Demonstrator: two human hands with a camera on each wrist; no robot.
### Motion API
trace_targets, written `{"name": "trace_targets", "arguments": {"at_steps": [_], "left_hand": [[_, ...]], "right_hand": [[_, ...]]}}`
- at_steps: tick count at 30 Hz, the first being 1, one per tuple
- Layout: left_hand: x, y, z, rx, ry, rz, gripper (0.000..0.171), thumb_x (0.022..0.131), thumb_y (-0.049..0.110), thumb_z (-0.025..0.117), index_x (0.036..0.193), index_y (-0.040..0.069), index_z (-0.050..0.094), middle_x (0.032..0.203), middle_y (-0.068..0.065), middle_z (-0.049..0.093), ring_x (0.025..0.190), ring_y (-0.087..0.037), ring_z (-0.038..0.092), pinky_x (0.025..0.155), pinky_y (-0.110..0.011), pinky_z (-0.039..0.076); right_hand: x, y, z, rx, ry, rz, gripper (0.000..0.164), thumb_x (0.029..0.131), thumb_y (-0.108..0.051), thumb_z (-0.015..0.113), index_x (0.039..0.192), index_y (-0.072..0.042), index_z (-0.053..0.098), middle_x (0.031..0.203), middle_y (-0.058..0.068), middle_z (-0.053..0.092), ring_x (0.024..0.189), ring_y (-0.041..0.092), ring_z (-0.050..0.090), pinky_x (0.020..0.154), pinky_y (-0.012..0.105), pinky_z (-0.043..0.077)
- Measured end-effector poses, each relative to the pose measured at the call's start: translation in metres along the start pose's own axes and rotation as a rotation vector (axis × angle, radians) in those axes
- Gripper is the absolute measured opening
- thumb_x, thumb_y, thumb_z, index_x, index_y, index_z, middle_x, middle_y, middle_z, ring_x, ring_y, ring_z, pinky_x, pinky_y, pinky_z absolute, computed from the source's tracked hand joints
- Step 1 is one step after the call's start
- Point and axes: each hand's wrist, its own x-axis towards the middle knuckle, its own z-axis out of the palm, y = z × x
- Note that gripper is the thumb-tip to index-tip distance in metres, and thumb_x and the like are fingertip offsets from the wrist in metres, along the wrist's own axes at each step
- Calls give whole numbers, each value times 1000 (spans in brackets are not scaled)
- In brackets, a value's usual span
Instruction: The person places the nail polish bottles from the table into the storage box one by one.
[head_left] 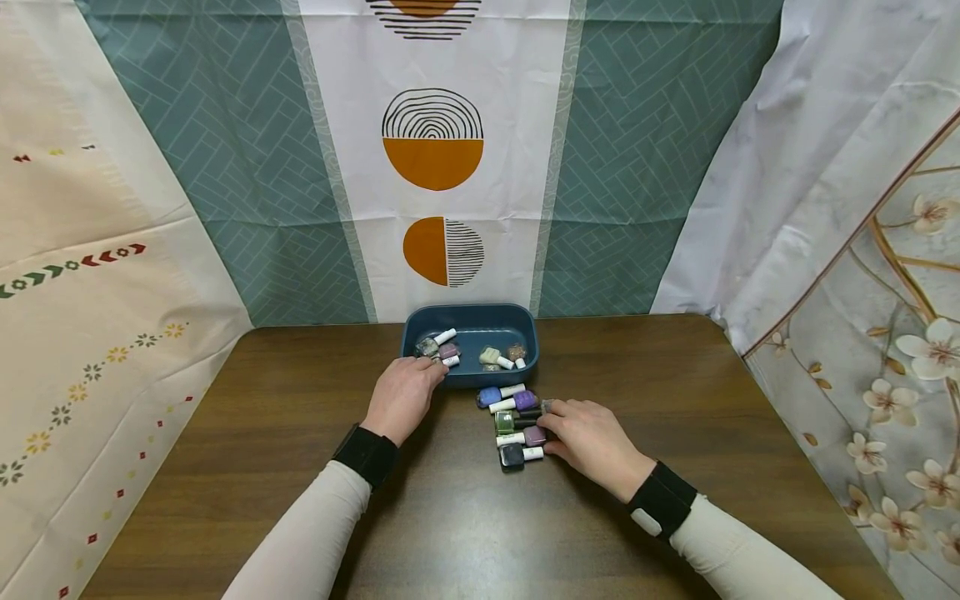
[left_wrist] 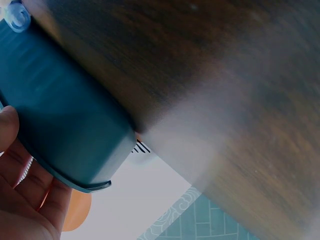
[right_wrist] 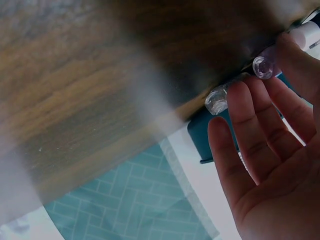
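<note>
Nail polish bottles lie on their sides in a row in front of a dark blue tray. Among them are a blue bottle, a purple one, a green one, a mauve one and a black one at the near end. My right hand rests along the row's right side, fingers loosely extended, thumb beside the black bottle's white cap. A clear bottle lies by its fingers. My left hand reaches the tray's front left rim, fingertips close to white-capped bottles inside.
Inside the tray, bottles sit in two groups: dark and mauve ones at left, pale and glittery ones at right. The tray stands at the back edge of the brown wooden table, against a patterned cloth. More cloth hangs at both sides.
</note>
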Motion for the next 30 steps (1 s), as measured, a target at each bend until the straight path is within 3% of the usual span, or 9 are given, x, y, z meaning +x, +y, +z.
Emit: {"name": "trace_targets", "arguments": {"at_steps": [18,30], "left_hand": [[1,-1,0,9,-9,-1,20,104,7,77,124,8,82,115,-6,81,102,-27,73,107,-44,57],[1,0,-1,8,-6,5,19,104,6,77,122,8,83,113,-6,81,101,-27,73,107,-45,58]], "right_hand": [[2,-2,-1,6,-57,30,33,90,-30,95,115,-12,82,104,2,76,93,19,70,91,45,63],[-2,-1,1,-27,4,-11,33,90,-31,95,112,-11,81,99,1,73,86,18,67,82,42,62]]}}
